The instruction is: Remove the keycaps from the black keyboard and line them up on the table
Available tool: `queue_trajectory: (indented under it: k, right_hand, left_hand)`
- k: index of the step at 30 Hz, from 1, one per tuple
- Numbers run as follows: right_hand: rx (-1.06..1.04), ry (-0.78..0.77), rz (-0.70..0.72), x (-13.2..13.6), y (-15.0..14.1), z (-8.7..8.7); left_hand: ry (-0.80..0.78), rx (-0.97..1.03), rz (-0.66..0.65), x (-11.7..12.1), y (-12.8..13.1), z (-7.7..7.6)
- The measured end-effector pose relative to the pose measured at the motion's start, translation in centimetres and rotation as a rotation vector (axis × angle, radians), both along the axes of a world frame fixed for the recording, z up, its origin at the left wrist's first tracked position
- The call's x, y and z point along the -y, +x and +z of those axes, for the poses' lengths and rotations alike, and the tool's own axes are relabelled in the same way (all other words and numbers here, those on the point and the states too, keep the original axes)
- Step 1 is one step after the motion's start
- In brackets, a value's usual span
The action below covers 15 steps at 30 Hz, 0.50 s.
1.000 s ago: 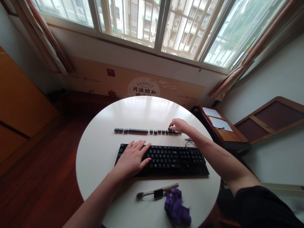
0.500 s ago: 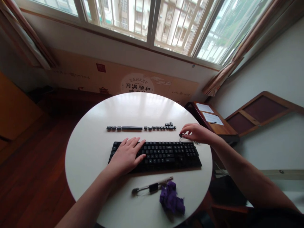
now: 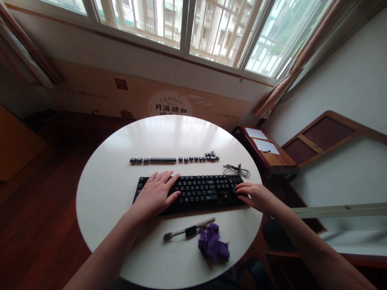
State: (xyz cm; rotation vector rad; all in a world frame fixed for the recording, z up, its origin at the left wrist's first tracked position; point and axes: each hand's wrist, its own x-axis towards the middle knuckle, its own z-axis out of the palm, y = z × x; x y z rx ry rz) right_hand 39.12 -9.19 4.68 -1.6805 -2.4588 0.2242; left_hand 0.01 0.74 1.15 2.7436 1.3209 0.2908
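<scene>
A black keyboard point(image 3: 199, 188) lies on a round white table point(image 3: 102, 209). Spread flat over its left part is my left hand point(image 3: 157, 191), fingers apart and covering some keys. My right hand point(image 3: 255, 196) is at the number pad on the right end, its fingers and thumb apart with nothing visible between them. Behind the keyboard, removed keycaps stand in a row with a long space bar point(image 3: 163, 160) and a small cluster of keycaps point(image 3: 211, 156). The keyboard's coiled cable point(image 3: 237, 170) rests behind its right end.
In front of the keyboard lie a thin brush point(image 3: 189, 231) with a black grip and a crumpled purple cloth point(image 3: 213, 243). Past the table's right edge stands a wooden side table point(image 3: 278, 161) with papers point(image 3: 266, 146) and a pen. A window point(image 3: 223, 36) is beyond.
My right hand has let go of the cable and moved down to the keyboard's right end. The cable now lies on the table. My left hand stays on the keyboard; the view has shifted slightly.
</scene>
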Motion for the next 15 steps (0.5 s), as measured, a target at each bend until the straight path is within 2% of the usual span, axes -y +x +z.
queue_trajectory:
  k: [5, 15]
  right_hand:
    - [0.105, 0.019, -0.023, 0.2, -0.9, -0.3]
    - [0.303, -0.009, -0.095, 0.6, -3.6, 0.5]
  left_hand:
    - [0.011, 0.005, -0.001, -0.1, 0.0, -0.3]
    - [-0.004, 0.031, -0.005, -0.1, -0.1, -0.3]
